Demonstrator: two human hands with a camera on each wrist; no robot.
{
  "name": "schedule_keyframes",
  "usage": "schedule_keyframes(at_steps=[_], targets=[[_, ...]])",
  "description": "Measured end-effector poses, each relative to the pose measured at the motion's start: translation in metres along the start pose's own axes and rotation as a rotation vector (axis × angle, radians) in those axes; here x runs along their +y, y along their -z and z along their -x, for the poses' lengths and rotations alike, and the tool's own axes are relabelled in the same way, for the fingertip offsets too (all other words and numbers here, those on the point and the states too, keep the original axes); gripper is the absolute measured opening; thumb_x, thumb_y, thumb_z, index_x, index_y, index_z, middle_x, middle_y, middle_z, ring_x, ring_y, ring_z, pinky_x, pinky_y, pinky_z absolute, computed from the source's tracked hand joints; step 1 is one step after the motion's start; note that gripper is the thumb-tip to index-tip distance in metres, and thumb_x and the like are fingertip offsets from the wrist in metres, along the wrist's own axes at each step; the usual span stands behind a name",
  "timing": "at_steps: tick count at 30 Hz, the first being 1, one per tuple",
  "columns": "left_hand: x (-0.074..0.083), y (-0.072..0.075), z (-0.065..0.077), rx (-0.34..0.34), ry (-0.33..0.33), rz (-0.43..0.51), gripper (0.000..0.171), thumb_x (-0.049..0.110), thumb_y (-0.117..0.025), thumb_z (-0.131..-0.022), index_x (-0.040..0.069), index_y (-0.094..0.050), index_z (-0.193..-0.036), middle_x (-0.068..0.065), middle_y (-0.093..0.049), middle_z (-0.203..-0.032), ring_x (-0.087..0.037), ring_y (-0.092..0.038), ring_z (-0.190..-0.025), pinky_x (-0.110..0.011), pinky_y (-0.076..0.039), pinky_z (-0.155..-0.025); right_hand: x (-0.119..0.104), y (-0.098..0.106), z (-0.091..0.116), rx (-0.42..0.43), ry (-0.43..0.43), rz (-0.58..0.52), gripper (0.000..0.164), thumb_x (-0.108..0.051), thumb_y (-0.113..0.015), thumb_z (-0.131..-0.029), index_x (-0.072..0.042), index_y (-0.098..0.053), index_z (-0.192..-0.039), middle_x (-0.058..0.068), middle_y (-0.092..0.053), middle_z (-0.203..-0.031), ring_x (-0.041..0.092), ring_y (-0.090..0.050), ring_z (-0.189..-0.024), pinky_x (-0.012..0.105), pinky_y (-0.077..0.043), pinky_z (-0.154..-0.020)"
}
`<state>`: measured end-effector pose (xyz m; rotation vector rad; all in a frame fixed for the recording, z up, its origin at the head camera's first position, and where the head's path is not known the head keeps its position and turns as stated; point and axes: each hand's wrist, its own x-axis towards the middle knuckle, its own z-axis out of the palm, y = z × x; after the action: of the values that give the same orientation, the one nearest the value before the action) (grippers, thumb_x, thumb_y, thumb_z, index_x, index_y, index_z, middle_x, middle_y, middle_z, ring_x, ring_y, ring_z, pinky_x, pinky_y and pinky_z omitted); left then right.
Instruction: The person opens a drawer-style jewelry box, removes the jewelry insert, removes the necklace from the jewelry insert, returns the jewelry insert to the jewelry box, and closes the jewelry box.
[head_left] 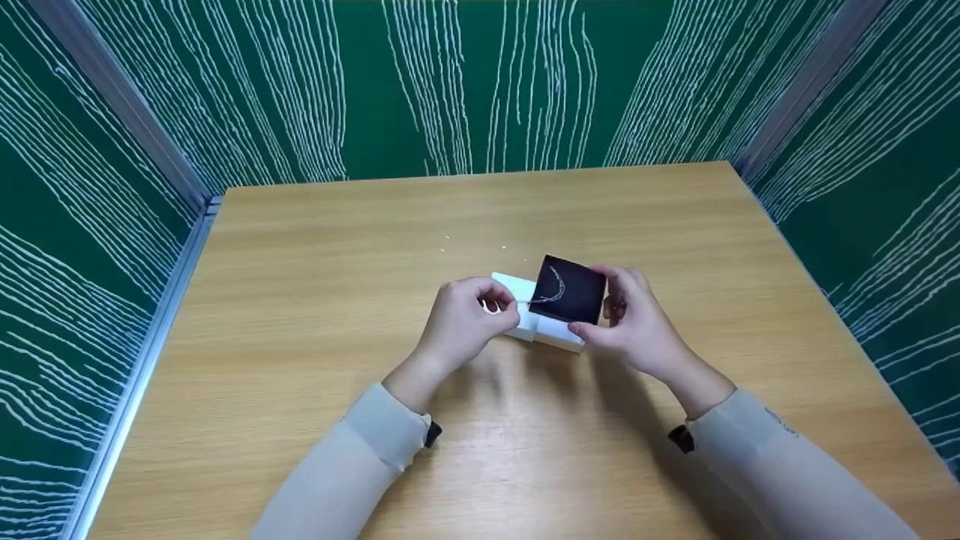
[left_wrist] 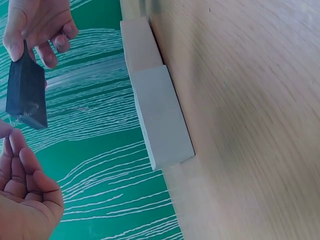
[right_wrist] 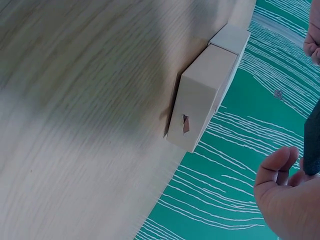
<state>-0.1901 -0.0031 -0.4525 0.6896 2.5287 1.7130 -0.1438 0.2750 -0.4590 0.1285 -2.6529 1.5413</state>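
My right hand (head_left: 637, 322) holds a black square jewelry pad (head_left: 581, 296) by its right side, thumb at the near edge. A thin silver chain (head_left: 560, 279) curves across the pad's top. At its left my left hand (head_left: 461, 319) pinches the chain's end between thumb and forefinger. Below both hands, a white box (head_left: 514, 283) rests on the table; the left wrist view shows its two parts (left_wrist: 157, 110) end to end. The pad is held above the box, apart from it. In the right wrist view, a small torn hole marks the end of the box's beige part (right_wrist: 197, 95).
The wooden table (head_left: 337, 247) carries a few tiny pale specks (head_left: 503, 247) beyond the box. Green walls (head_left: 367, 90) with white wavy lines stand along the table's back and sides, with metal posts at the corners.
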Motion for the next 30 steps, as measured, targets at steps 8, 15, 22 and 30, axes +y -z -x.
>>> schedule_keyframes(at_steps=[8,15,22,30], targets=[[0.0,0.005,0.0,0.003,-0.001,-0.006,0.005,0.012,-0.081,-0.095,0.008,-0.083,-0.097,-0.001,-0.079,-0.091,-0.014,-0.068,-0.091,-0.024,-0.055,-0.08,0.002,0.006,0.001,0.013,-0.016,0.016,0.091,-0.014,-0.099,-0.086,-0.006,-0.05,-0.163,0.015,-0.042,-0.136,0.025,-0.047,-0.101,0.022,-0.044,-0.083],[0.004,0.013,-0.002,0.033,-0.015,-0.007,0.004,0.011,-0.083,-0.096,0.008,-0.083,-0.098,-0.003,-0.079,-0.093,-0.017,-0.068,-0.092,-0.026,-0.055,-0.081,0.003,0.009,0.005,0.023,-0.018,0.012,0.091,-0.013,-0.099,-0.086,-0.006,-0.05,-0.163,0.015,-0.042,-0.133,0.025,-0.047,-0.101,0.022,-0.044,-0.083],[0.003,0.021,-0.002,0.029,-0.013,0.012,0.004,0.01,-0.084,-0.096,0.008,-0.083,-0.098,-0.002,-0.079,-0.094,-0.017,-0.069,-0.093,-0.026,-0.056,-0.082,0.005,0.011,0.006,0.036,0.002,0.045,0.09,-0.013,-0.1,-0.084,-0.006,-0.052,-0.16,0.014,-0.042,-0.128,0.025,-0.049,-0.098,0.021,-0.045,-0.081],[0.0,0.032,-0.001,0.02,-0.003,0.0,0.007,0.012,-0.085,-0.098,0.007,-0.084,-0.104,-0.003,-0.08,-0.1,-0.019,-0.069,-0.098,-0.027,-0.058,-0.086,0.007,0.011,0.003,0.031,-0.008,0.063,0.091,-0.015,-0.1,-0.085,-0.007,-0.051,-0.161,0.016,-0.043,-0.131,0.026,-0.05,-0.099,0.021,-0.046,-0.082]])
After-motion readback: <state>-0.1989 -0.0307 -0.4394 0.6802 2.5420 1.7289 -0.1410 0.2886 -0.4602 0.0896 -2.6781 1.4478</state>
